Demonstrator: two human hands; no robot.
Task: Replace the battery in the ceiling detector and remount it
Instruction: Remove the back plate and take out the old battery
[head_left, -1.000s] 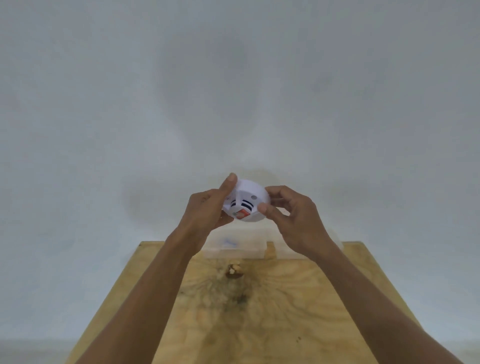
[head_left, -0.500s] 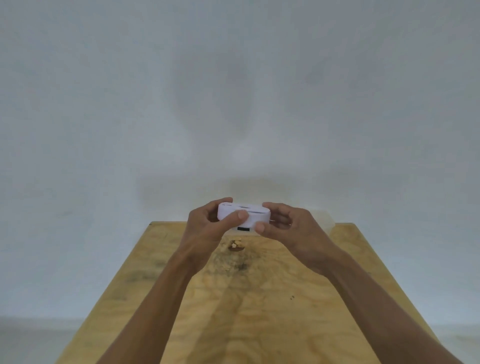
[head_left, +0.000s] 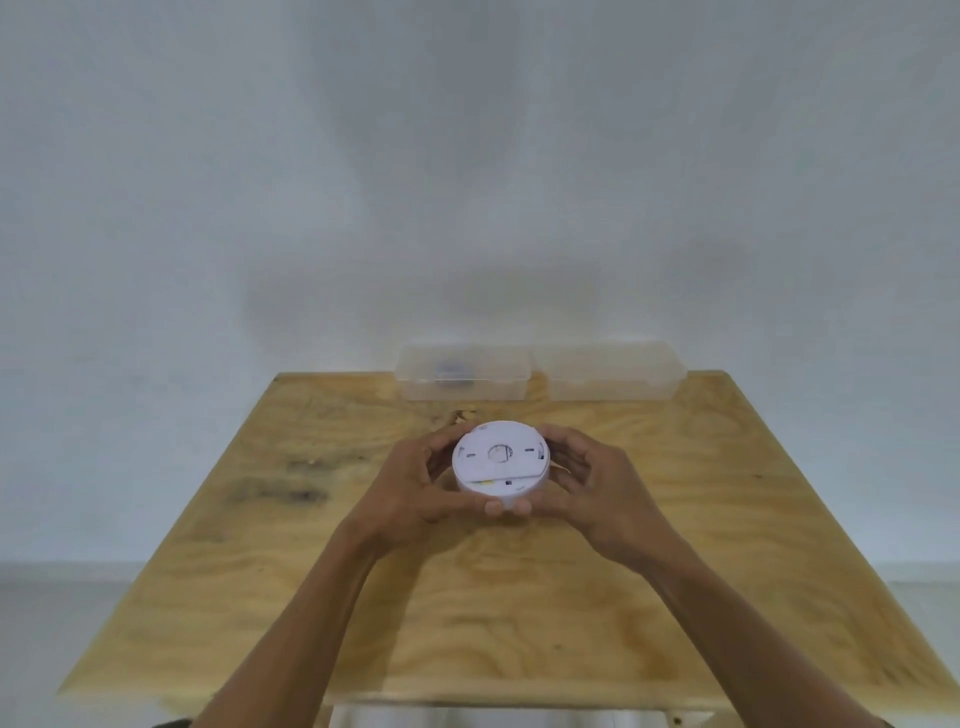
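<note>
The round white detector (head_left: 500, 460) is held over the middle of the wooden table (head_left: 363, 597), back side up, showing its flat mounting plate with slots and a centre hole. My left hand (head_left: 415, 483) grips its left rim and my right hand (head_left: 587, 483) grips its right rim, both thumbs meeting at its near edge. A dark round object, possibly a battery, shows blurred inside the left clear box (head_left: 462, 374).
Two clear plastic boxes stand side by side at the table's far edge, the right clear box (head_left: 608, 371) looking empty. A plain white wall rises behind the table. Bare wood lies to both sides of my hands.
The view has tilted down from the ceiling to the table. Both hands have lowered the detector and turned it from face toward me to back side up.
</note>
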